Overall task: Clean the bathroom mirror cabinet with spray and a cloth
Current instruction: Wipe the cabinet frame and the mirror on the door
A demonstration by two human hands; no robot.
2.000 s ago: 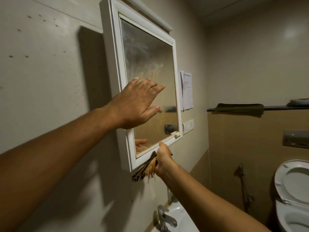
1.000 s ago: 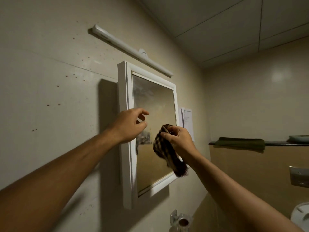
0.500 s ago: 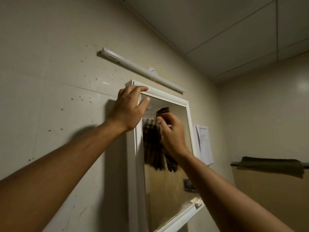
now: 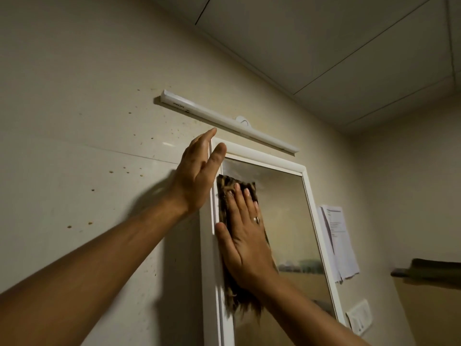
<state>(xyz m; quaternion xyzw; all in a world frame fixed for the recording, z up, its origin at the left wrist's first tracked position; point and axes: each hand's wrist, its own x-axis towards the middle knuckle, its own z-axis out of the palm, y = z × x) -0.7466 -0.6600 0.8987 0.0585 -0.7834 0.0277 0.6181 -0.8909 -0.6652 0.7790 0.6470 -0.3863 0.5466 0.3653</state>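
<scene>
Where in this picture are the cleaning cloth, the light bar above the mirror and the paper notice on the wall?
cloth (image 4: 222,186): head view, its uncovered upper left part.
light bar (image 4: 224,123): head view, middle of its white tube.
paper notice (image 4: 336,243): head view, centre of the sheet.

You see the white-framed mirror cabinet (image 4: 269,162) on the wall, shut; a dark striped cloth (image 4: 224,188) pressed flat on its glass, upper left.

A: Clearance above the mirror cabinet (image 4: 268,161)?
B: Narrow. The light bar (image 4: 224,122) runs just above its top frame.
A: On the glass (image 4: 289,221)?
B: Right half unobstructed. The left hand (image 4: 197,176) blocks the upper left corner; the right hand (image 4: 245,243), flat on the cloth (image 4: 224,187), covers the left edge.
A: Right of the cabinet?
B: A paper notice (image 4: 336,240), just beside the frame.
</scene>
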